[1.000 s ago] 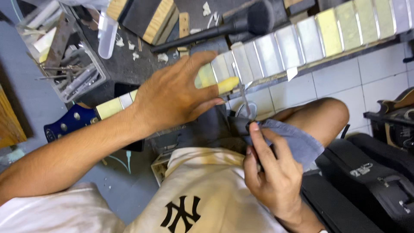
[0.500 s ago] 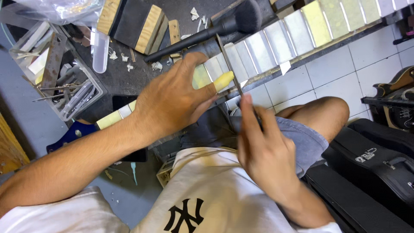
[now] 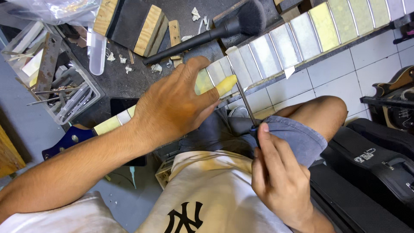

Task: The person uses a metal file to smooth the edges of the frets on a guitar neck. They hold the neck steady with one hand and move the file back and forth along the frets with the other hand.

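Observation:
A guitar neck (image 3: 302,34) lies across the dark bench, its fretboard covered in pale and yellow tape between the metal frets. My left hand (image 3: 172,105) presses flat on the neck, one fingertip wrapped in yellow tape. My right hand (image 3: 280,181) is over my lap and grips the dark handle of a thin metal tool (image 3: 243,97). The tool's shaft reaches up and lies along a fret just right of my left fingertips. The blue headstock (image 3: 64,144) shows beyond my left forearm.
A black brush (image 3: 224,28) lies on the bench behind the neck, near wooden sanding blocks (image 3: 142,26) and a clear vial (image 3: 97,51). A clear tray of tools (image 3: 51,86) sits at the left. A black guitar case (image 3: 371,159) lies on the tiled floor at the right.
My right hand, with fingers stretched out half a second ago, has closed on the tool handle, and the shaft now lies on the fret. My left hand has stayed on the neck.

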